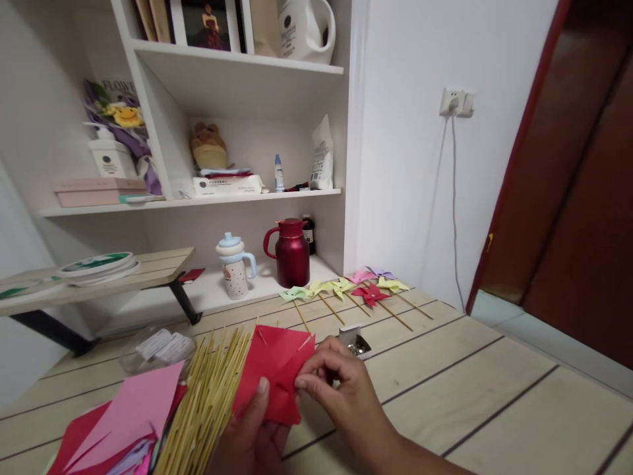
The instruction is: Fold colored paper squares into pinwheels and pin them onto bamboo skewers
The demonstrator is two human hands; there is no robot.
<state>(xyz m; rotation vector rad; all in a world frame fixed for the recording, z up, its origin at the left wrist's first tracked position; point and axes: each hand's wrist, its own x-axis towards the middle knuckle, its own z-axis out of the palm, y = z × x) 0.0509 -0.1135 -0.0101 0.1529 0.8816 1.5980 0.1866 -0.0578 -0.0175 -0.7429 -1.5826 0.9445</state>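
Note:
A square of red paper (270, 369) with slits running in from its corners is held up over the table. My left hand (254, 429) grips it from below, thumb on the front and fingers behind. My right hand (341, 389) pinches the paper's right edge between thumb and fingers. Just behind the right hand sits a small open box of metal pins or tacks (357, 344). Left of the paper lies a thick bundle of thin wooden sticks (202, 396). Beside that are loose sheets of pink paper (131, 415), with red and purple ones underneath.
Several paper pinwheels on sticks (370, 294) lie at the table's far edge. A clear plastic container (131, 353) holds white packets. Behind stand a speckled cup (234, 274) and a red thermos jug (291, 257). A low stand (163, 267) carries stacked white round items.

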